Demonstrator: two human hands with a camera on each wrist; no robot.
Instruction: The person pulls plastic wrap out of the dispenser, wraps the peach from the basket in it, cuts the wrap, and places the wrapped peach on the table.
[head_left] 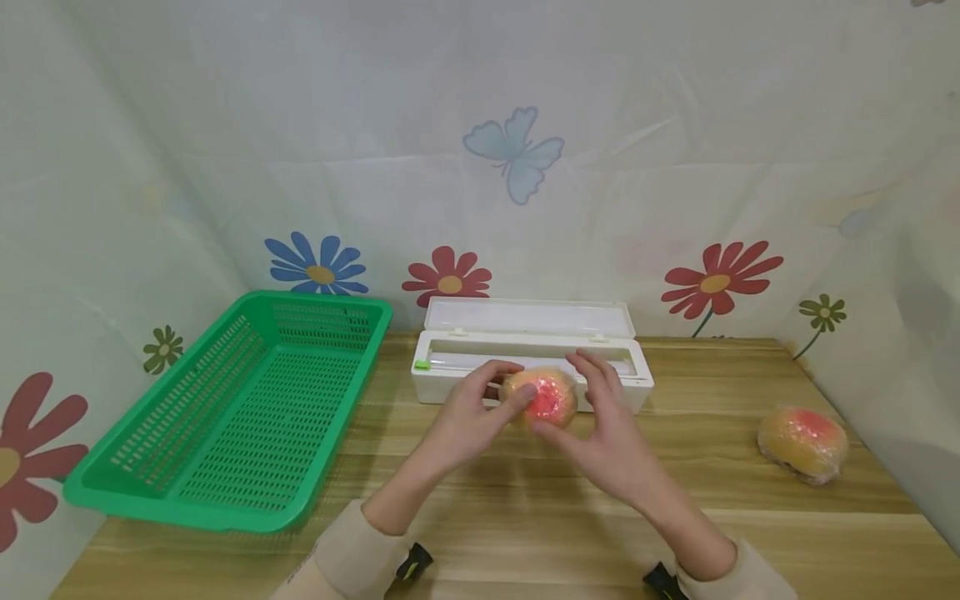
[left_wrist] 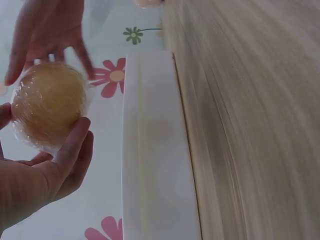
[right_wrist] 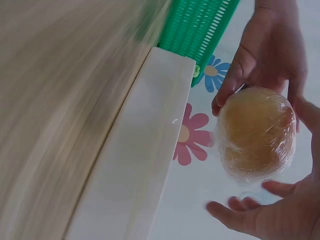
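Observation:
A yellow peach with a pink-red patch, wrapped in clear film (head_left: 557, 398), is held up in front of a white cling-film box. My left hand (head_left: 468, 417) grips it from the left, thumb across its near face and fingers behind. On the other side, my right hand (head_left: 611, 442) has its fingers spread, the thumb at the peach's lower edge. From the right wrist, the wrapped peach (right_wrist: 257, 132) shows creased film, and the right hand's fingers (right_wrist: 235, 216) stand apart from it. The left wrist view shows the peach (left_wrist: 50, 102) between the left thumb and fingers.
The white box (head_left: 450, 390) has its lid (head_left: 528, 317) raised and a roll inside. A green perforated basket (head_left: 326, 450) stands at the left. Another film-wrapped peach (head_left: 802, 442) lies on the wooden table (head_left: 517, 533) at the right. A flowered sheet (head_left: 600, 225) hangs behind.

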